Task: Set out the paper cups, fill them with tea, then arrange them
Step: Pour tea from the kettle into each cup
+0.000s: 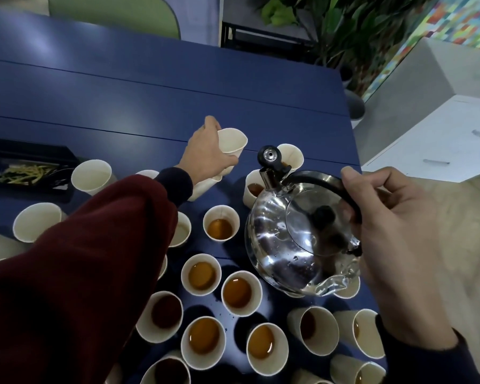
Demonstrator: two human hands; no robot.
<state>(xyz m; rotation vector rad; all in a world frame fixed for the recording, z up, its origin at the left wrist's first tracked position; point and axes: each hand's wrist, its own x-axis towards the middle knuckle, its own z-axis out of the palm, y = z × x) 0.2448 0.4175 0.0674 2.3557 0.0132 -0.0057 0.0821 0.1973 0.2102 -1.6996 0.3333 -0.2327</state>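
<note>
**Kettle up, cup stack tilted**

The left grip (208,155) wraps round the cup stack (230,145), which sits just right of the palm. Its long axis slants from near-left to far-right, mouth facing far-right. The right grip (394,245) curls round the kettle (288,234) handle, and the spout (269,173) points away over a part-filled cup (254,188). Filled cups (237,292) crowd the near table (122,87). There's open room beyond the stack, and the table's right edge runs just beside the kettle.
</note>
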